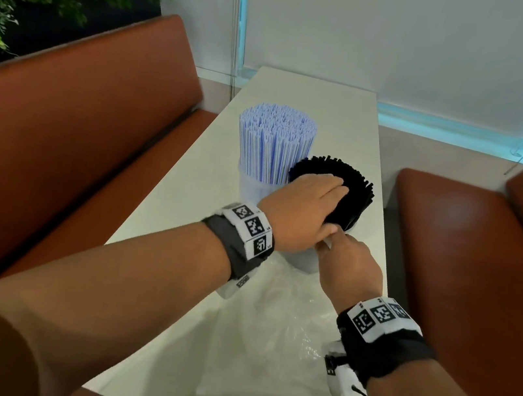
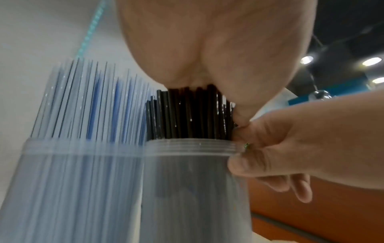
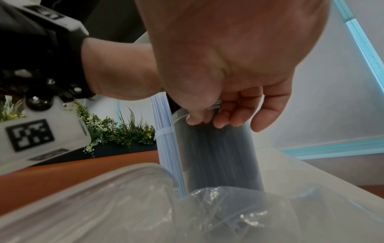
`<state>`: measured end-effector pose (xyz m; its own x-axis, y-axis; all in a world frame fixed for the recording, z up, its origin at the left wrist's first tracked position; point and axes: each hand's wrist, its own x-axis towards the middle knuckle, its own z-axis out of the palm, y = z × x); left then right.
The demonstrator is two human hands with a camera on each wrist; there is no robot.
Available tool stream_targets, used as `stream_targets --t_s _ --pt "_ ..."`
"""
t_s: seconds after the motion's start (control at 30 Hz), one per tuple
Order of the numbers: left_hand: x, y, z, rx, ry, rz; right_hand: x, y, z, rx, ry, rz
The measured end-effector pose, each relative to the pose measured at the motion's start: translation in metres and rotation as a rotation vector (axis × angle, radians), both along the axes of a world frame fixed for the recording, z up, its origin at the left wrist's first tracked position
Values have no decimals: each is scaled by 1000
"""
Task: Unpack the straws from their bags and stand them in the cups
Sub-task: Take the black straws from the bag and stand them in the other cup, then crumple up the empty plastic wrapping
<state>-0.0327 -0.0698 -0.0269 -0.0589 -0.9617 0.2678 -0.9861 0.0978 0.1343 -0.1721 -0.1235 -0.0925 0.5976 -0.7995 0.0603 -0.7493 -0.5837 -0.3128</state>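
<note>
Black straws (image 1: 350,191) are stood in the near translucent cup (image 2: 193,180), tops fanned out above the rim. They are pressed down from above by the left hand (image 1: 302,211), palm flat on the tips, fingers straight: the grip is open and clamped on nothing. The cup is steadied at its rim by the right hand (image 1: 349,263), thumb and fingers pinched on the threaded lip. Blue-and-white straws (image 1: 273,145) are already stood in a second cup (image 2: 72,180), just beside and touching the first. Both cups stand mid-bench (image 1: 304,91). Emptied clear bags (image 1: 264,342) are left crumpled on the near end of the bench, against the cup base. Orange seats (image 1: 75,134) flank both sides.

Risks, judged: the black straws are splayed, so uneven downward pressure could bend some or push outer ones over the rim. The cup is tall and light; a sideways push, or a release of the rim pinch, could tip it into the neighbouring cup. The slick bag plastic at the base could let the cup slide.
</note>
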Motion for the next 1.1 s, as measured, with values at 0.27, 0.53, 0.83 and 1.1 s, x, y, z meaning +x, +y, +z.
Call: stream_targets --t_s 0.27,0.53,0.83,1.1 --pt "-4 12 -15 25 -60 138 0 1 0 -14 -12 7" --pt "21 79 -58 -46 666 589 -56 14 -34 169 -118 -328" --pt "-24 70 -125 491 923 782 -51 10 -80 405 66 -609" --pt "-12 74 -126 295 839 662 -62 -3 -62 331 -41 -422"
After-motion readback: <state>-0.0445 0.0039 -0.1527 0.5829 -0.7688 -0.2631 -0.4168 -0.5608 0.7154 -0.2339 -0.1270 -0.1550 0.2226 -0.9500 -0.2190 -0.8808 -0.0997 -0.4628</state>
